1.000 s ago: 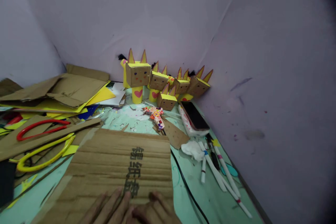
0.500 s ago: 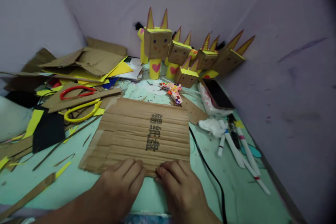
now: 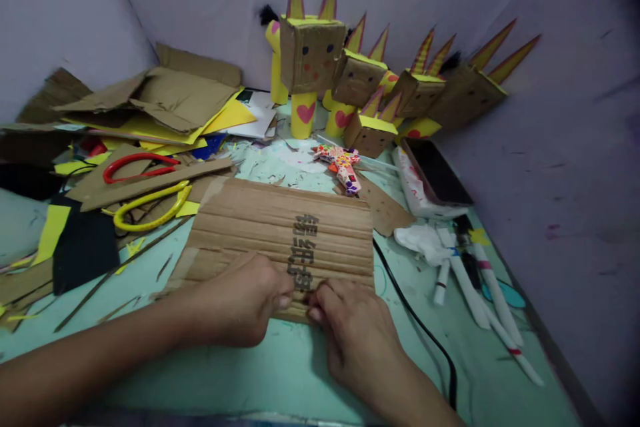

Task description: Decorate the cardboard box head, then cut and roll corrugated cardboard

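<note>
A corrugated cardboard sheet (image 3: 235,233) with dark printed characters lies in front of me on the pale green table. My left hand (image 3: 247,297) is closed like a fist over its near edge, the knuckles toward the middle. Close beside it, my right hand (image 3: 353,320) has bent fingers closed on the same edge, near the right corner. The fingertips are partly hidden, and the print's lower end is partly covered.
Cardboard-headed figures with pointed horns (image 3: 313,57) stand along the back wall. A patterned glue gun (image 3: 343,167) lies before them. Red-handled scissors (image 3: 140,167), a yellow handle (image 3: 153,207) and scraps crowd the left. On the right are a phone (image 3: 437,170), a black cable (image 3: 415,320) and white markers (image 3: 465,287).
My left hand has turned into a tighter fist and slid forward onto the sheet, its forearm now lying lower across the left. My right hand has shifted slightly forward. The camera view has tilted down.
</note>
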`<move>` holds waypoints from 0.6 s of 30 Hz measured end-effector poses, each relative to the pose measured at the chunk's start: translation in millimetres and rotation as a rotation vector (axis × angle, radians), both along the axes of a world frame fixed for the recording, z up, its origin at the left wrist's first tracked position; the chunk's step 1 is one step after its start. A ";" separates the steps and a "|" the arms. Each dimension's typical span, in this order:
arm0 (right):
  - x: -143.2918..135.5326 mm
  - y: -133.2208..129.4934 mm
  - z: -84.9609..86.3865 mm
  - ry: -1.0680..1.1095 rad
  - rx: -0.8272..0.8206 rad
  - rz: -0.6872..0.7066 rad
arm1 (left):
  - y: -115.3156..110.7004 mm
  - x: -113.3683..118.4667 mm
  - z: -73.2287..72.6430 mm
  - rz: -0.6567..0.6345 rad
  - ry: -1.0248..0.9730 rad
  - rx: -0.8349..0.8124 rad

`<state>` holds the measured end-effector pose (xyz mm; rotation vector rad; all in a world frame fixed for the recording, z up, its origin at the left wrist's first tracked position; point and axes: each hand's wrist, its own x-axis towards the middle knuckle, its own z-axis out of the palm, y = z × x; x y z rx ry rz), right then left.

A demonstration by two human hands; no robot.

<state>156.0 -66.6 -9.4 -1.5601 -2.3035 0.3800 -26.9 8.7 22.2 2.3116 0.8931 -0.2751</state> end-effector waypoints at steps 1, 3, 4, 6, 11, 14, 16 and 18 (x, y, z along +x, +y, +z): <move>0.1 0.1 1.3 -0.009 -0.033 -0.007 | 0.6 0.1 2.9 0.012 0.001 -0.027; 0.1 -2.1 2.7 -0.043 -0.040 -0.012 | -5.8 -1.2 9.0 0.024 0.009 -0.003; 0.3 -4.2 3.0 -0.059 -0.027 -0.002 | -12.2 -2.4 11.8 0.028 0.025 0.049; 1.2 -10.2 3.4 -0.071 0.030 0.031 | -28.8 -5.4 15.5 0.022 0.090 0.206; 1.4 -28.4 2.6 0.002 0.186 0.083 | -66.1 -12.8 8.9 -0.042 0.178 0.427; -1.7 -34.9 -1.8 0.012 0.304 0.075 | -75.3 -18.2 -0.3 -0.042 0.097 0.495; -3.8 -37.9 -6.3 0.001 0.379 0.052 | -78.7 -22.7 -6.6 -0.049 0.008 0.573; -5.3 -41.2 -10.3 -0.025 0.419 0.041 | -82.7 -27.5 -14.2 -0.048 -0.071 0.658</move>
